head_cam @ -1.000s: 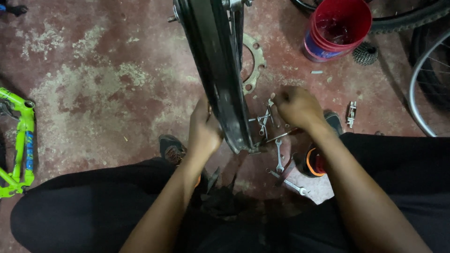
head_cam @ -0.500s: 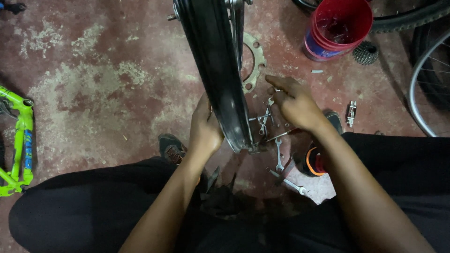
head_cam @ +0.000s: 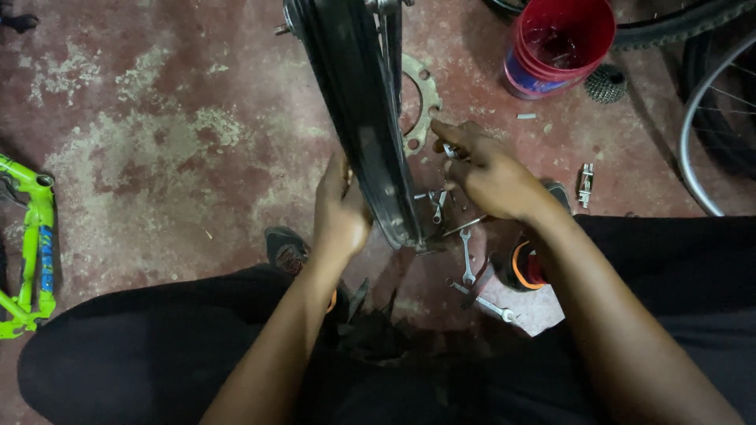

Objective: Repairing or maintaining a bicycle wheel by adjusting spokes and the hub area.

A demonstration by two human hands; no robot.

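Wheel [head_cam: 358,118] stands upright on its edge, seen edge-on: long axis runs from the top of view down toward me, bottom of the rim on the floor [head_cam: 157,157] between my hands. Tyre is black rubber, smooth and slightly glossy.

Left hand [head_cam: 340,211] is clamped on the wheel's left side, low on the tyre, fingers wrapped around it. Right hand [head_cam: 488,175] sits just right of the wheel, fingers pinched on a small metal part [head_cam: 450,151]; I can't tell what it is.

Versus a second ago: right hand has gone from a closed fist near the rim bottom to reaching up and away from me, fingers extended toward the part. Left hand stays on the tyre, same grip. Wheel hasn't moved.

Below the right hand: thin steel spanners [head_cam: 466,256] scattered on the floor, one on a pale rag [head_cam: 535,307]. Beyond its fingertips, a flat toothed metal ring [head_cam: 421,102] lies next to the wheel. Further up and right: red plastic bucket [head_cam: 559,43], dark cog cluster [head_cam: 606,83] beside it. Right of the hand, a small chrome multi-tool [head_cam: 584,185], then a bare silver rim [head_cam: 705,118]. Far left of the left hand: bright green frame [head_cam: 31,244]. Floor is worn red-painted concrete, patchy grey.
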